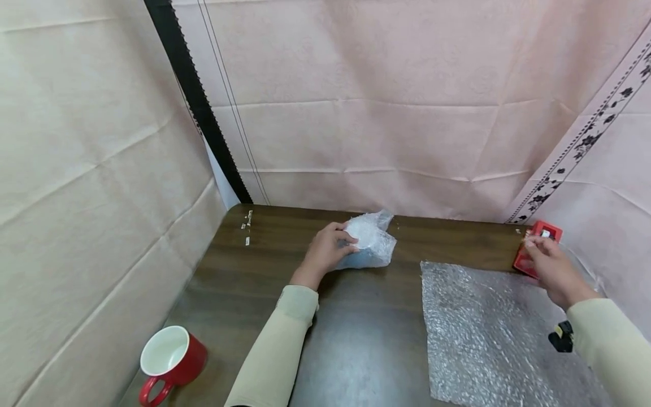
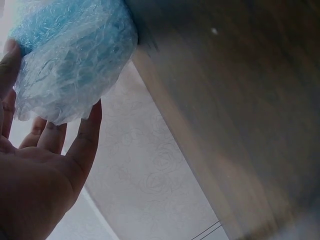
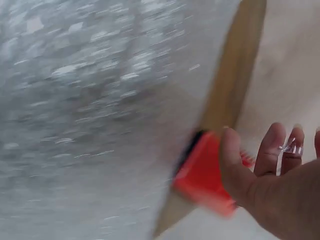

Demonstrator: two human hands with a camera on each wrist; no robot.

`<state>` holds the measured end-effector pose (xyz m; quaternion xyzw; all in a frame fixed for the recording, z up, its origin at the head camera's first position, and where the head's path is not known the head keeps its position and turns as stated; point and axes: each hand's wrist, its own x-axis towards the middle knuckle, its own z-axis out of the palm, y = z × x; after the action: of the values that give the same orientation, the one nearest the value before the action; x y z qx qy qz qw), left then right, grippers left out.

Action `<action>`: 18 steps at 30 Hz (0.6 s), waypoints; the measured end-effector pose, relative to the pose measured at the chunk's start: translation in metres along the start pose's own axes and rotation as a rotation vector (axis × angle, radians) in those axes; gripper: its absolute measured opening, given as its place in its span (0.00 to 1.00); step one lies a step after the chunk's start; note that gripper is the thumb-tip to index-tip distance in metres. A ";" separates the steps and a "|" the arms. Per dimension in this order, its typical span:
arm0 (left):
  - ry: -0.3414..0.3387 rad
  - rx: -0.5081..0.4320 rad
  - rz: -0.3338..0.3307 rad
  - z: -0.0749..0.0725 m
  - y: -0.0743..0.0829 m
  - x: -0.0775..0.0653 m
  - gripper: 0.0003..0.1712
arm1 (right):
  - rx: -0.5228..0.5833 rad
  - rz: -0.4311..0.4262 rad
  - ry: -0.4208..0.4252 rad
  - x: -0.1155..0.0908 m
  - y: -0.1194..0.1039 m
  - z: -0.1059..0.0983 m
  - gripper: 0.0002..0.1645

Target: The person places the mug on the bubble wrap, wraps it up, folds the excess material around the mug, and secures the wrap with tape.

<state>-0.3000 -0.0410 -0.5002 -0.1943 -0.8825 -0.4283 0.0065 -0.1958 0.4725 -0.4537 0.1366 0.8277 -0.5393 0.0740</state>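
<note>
My left hand (image 1: pixel 329 249) grips the near left side of a bubble-wrapped bundle (image 1: pixel 370 249) at the table's back edge. Light blue shows through its wrap (image 2: pixel 80 55) in the left wrist view, but the thing inside is hidden. My right hand (image 1: pixel 551 268) is over a red tape dispenser (image 1: pixel 545 227) at the table's right end, partly covering it. Its fingertips appear to pinch a small shiny piece of clear tape (image 3: pixel 290 147). In the right wrist view the dispenser (image 3: pixel 207 172) looks blurred beside the thumb.
A flat bubble wrap sheet (image 1: pixel 483 333) covers the table's right part. At the front left stands a red mug (image 1: pixel 190 359) with a white inside. Small pale scraps (image 1: pixel 247 241) lie near the back left corner. A small black item (image 1: pixel 561 337) sits by the right sleeve. Cloth surrounds the table.
</note>
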 end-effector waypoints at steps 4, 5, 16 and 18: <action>0.010 -0.010 -0.015 0.001 -0.001 0.000 0.12 | -0.149 -0.119 -0.027 0.010 -0.041 0.036 0.21; 0.013 -0.015 -0.022 0.000 -0.002 -0.001 0.12 | -0.190 -0.169 -0.040 0.015 -0.053 0.050 0.24; 0.030 -0.115 -0.013 0.001 -0.001 -0.004 0.08 | -0.477 -0.514 -0.180 0.049 -0.171 0.233 0.23; 0.031 -0.109 -0.003 0.002 0.000 -0.003 0.07 | -0.478 -0.511 -0.244 0.054 -0.184 0.255 0.20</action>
<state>-0.2966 -0.0409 -0.5019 -0.1864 -0.8579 -0.4787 0.0087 -0.3099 0.1776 -0.4117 -0.1610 0.9227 -0.3443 0.0651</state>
